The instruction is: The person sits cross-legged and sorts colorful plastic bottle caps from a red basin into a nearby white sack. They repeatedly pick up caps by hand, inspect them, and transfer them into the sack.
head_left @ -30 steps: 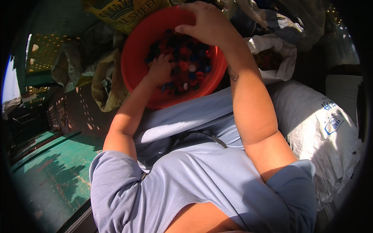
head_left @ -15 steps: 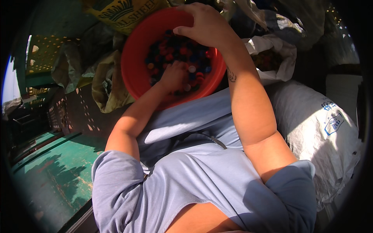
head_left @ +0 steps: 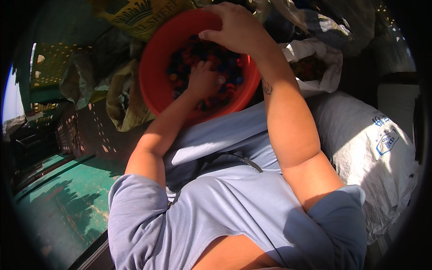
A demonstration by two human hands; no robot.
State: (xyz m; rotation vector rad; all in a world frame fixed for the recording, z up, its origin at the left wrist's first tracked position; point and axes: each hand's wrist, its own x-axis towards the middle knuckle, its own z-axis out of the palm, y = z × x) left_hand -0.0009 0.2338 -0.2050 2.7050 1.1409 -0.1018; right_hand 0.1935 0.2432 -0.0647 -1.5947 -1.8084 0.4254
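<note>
A round red basin [head_left: 155, 74] sits tilted at my lap, holding many small caps [head_left: 231, 86], mostly dark, red and blue. Inside it, my left hand [head_left: 203, 82] lies over the caps, fingers a little bent and apart, in shade and slightly blurred. No cap shows in its fingers, though its underside is hidden. My right hand [head_left: 236, 29] grips the basin's far right rim, its thumb on the inner side and its fingers over the edge, partly in shadow.
Behind the basin stands a yellow printed sack [head_left: 148, 20]. Crumpled yellowish sacks [head_left: 126, 96] hang at the left, beside a perforated dark panel [head_left: 85, 130]. On the right are an opened white bag [head_left: 330, 67] with small things inside and a full white sack [head_left: 355, 139].
My left hand has moved slightly farther into the basin, its fingers now showing more above the caps. The right hand keeps its place on the rim.
</note>
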